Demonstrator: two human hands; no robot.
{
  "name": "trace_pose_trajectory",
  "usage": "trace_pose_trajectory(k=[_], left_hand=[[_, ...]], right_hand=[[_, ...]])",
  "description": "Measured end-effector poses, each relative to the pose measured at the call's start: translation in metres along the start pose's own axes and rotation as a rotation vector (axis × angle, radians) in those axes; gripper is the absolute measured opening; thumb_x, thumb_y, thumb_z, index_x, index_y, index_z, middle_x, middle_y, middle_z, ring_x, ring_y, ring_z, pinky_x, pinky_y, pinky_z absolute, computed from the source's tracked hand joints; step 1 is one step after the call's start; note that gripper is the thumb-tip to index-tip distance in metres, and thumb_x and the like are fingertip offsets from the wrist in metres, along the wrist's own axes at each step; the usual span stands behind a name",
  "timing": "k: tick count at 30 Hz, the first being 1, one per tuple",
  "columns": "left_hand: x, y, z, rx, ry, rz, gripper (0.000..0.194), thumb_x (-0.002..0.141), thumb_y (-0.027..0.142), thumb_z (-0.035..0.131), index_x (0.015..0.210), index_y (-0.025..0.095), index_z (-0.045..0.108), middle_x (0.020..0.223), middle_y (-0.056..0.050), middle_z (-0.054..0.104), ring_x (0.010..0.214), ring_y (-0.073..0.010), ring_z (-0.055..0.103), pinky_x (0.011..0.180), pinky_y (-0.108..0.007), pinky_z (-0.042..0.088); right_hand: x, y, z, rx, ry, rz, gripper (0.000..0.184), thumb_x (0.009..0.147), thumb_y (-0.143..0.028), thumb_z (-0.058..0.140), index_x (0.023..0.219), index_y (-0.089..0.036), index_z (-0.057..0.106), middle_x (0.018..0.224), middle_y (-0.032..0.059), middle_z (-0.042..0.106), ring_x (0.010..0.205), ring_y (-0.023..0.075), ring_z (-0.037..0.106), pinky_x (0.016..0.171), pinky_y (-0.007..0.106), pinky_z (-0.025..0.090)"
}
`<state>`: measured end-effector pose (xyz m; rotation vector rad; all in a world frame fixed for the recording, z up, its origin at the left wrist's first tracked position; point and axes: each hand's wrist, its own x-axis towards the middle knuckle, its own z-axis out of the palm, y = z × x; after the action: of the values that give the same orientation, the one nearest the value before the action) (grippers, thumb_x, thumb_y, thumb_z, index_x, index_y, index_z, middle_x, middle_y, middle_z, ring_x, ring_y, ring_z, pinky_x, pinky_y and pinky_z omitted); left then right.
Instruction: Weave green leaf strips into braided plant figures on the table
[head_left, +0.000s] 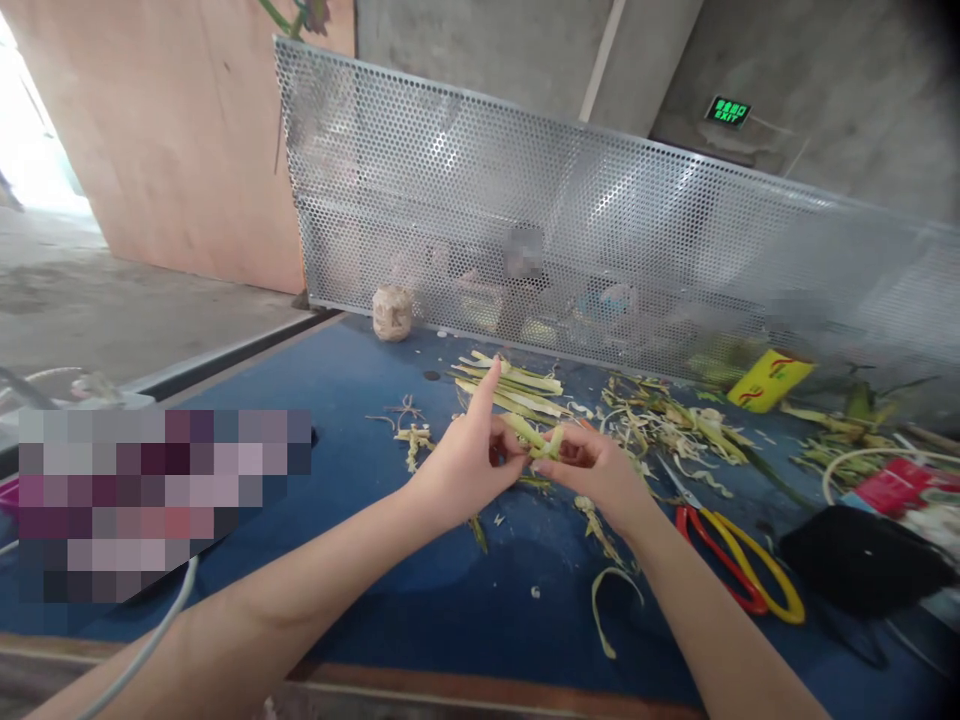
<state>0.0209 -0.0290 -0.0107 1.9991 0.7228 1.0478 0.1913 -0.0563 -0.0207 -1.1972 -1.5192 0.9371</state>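
Both hands meet near the middle of the blue table, closed on one pale green strip of plant leaf or stalk [525, 432] that looks bent or folded between them. My left hand [461, 460] pinches it between thumb and curled fingers, with one finger pointing straight up. From the other side my right hand [600, 468] grips the strip by thumb and fingers. The fingers partly hide its ends. Just behind lie several long green strips [525, 385] side by side. A small pale folded piece [412, 440] rests left of my left hand.
Scissors [724, 530] with red and yellow handles lie beside my right forearm. Leaf scraps [667, 420] litter the right. A yellow packet [769, 380], a black object [866, 560] and a roll [391, 312] stand around. A perforated metal screen [480, 170] closes the back. A blurred-out object [150, 490] is left.
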Motion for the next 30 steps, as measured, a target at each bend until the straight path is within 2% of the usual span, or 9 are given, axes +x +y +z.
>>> trace_pose_trajectory(k=[5,11,15,19,23,28,30], left_hand=[[-0.001,0.003,0.0,0.109,-0.018,0.045,0.09,0.071,0.006,0.051,0.138,0.016,-0.009,0.064,0.004,0.054,0.055,-0.0088,0.049,0.055,-0.023,0.043],[-0.002,0.008,-0.001,0.22,-0.069,0.094,0.081,0.077,0.009,0.043,0.138,0.016,-0.01,0.066,0.003,0.052,0.057,-0.0095,0.048,0.06,-0.024,0.042],[-0.003,0.009,-0.001,0.259,-0.073,0.136,0.076,0.079,0.01,0.039,0.138,0.016,-0.01,0.067,0.002,0.05,0.059,-0.0099,0.047,0.061,-0.023,0.042],[-0.002,0.008,-0.001,0.293,-0.104,0.158,0.075,0.08,0.01,0.037,0.137,0.017,-0.011,0.068,0.002,0.05,0.059,-0.0101,0.046,0.06,-0.022,0.041],[0.0,0.011,-0.003,0.325,-0.117,0.14,0.076,0.08,0.01,0.036,0.137,0.016,-0.014,0.071,0.0,0.053,0.059,-0.0103,0.045,0.059,-0.022,0.039],[0.001,0.01,-0.007,0.334,-0.121,0.108,0.077,0.079,0.01,0.039,0.137,0.017,-0.011,0.073,-0.001,0.054,0.062,-0.0113,0.048,0.062,-0.024,0.041],[0.0,0.008,-0.008,0.355,-0.112,0.109,0.081,0.079,0.016,0.044,0.137,0.018,-0.012,0.082,-0.004,0.057,0.067,-0.0135,0.051,0.064,-0.025,0.041]], right_hand=[[-0.001,0.002,0.009,0.097,-0.087,0.121,0.028,0.062,-0.035,0.07,0.076,-0.02,0.052,0.06,-0.0071,0.044,0.04,0.0032,0.032,0.034,0.016,0.024],[-0.003,-0.001,0.011,0.103,-0.088,0.181,0.035,0.074,-0.047,0.056,0.098,-0.022,0.053,0.059,-0.0059,0.048,0.034,0.0032,0.037,0.029,0.014,0.02],[-0.004,-0.002,0.013,0.096,-0.121,0.211,0.033,0.076,-0.05,0.052,0.072,-0.018,0.052,0.043,-0.006,0.05,0.027,0.0048,0.039,0.028,0.015,0.021],[-0.003,-0.002,0.014,0.054,-0.002,0.151,0.037,0.074,-0.049,0.055,0.057,-0.017,0.05,0.04,-0.0042,0.05,0.027,0.0055,0.041,0.028,0.017,0.023],[-0.003,-0.004,0.011,-0.012,0.094,0.058,0.028,0.074,-0.043,0.057,0.065,-0.017,0.058,0.041,-0.0057,0.046,0.031,0.0052,0.037,0.033,0.018,0.026],[-0.002,-0.004,0.006,-0.092,0.093,-0.014,0.022,0.07,-0.04,0.061,0.068,-0.018,0.059,0.044,-0.0073,0.035,0.039,0.0069,0.032,0.039,0.02,0.026],[-0.002,-0.002,0.006,-0.176,0.099,-0.07,0.022,0.071,-0.039,0.06,0.064,-0.018,0.056,0.045,-0.007,0.033,0.041,0.0075,0.031,0.041,0.021,0.025]])
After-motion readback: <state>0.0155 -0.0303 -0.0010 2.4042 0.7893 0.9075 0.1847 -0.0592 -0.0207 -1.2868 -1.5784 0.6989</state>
